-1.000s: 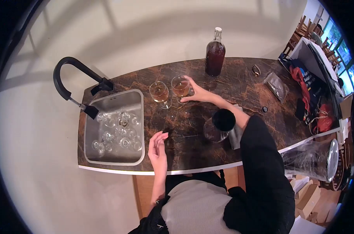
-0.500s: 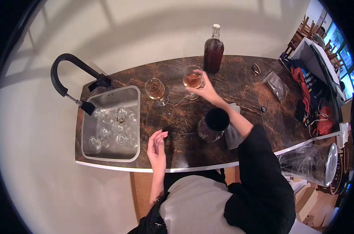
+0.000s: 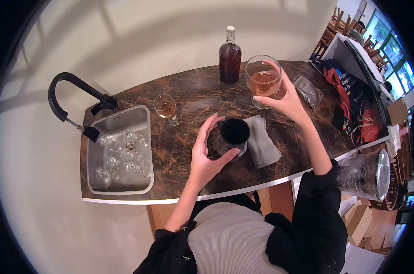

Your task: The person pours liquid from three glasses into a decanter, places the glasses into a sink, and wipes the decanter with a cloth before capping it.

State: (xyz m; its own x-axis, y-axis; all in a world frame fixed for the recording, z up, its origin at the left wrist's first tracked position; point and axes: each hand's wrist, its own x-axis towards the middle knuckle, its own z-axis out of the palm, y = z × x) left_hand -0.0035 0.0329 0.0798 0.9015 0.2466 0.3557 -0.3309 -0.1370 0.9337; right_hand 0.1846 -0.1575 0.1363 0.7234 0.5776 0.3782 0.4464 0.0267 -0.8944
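My right hand (image 3: 288, 101) holds a wine glass (image 3: 263, 80) of amber drink, lifted above the dark marble counter (image 3: 188, 96). My left hand (image 3: 206, 155) wraps around a glass carafe (image 3: 233, 137) with a dark mouth, which stands near the counter's front. A second wine glass (image 3: 166, 108) with amber drink stands on the counter beside the sink. A swing-top bottle (image 3: 229, 56) of dark red liquid stands at the back edge.
A steel sink (image 3: 120, 153) holds several upturned glasses under a black tap (image 3: 70, 98). A grey cloth (image 3: 260, 140) lies right of the carafe. A plastic bag (image 3: 307, 90), bags and clutter sit at the right end.
My right hand has lifted the wine glass off the counter and brought it up toward me. My left hand has moved from the counter's front onto the carafe.
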